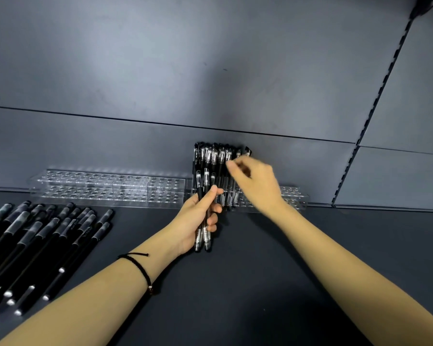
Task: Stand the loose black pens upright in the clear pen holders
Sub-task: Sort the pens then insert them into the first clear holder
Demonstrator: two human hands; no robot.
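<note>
Three loose pens clamped in left hand grip; right hand grip unclear, at standing pens.

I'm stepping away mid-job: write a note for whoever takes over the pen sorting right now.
Left hand grips a small bundle of black pens.
Right hand is at the tops of the standing pens in the right clear holder; its grip is blurred.
Done: one cluster stands there.
Left to do: the bundle and the loose pens lying on the shelf; the left clear holder holds none.
</note>
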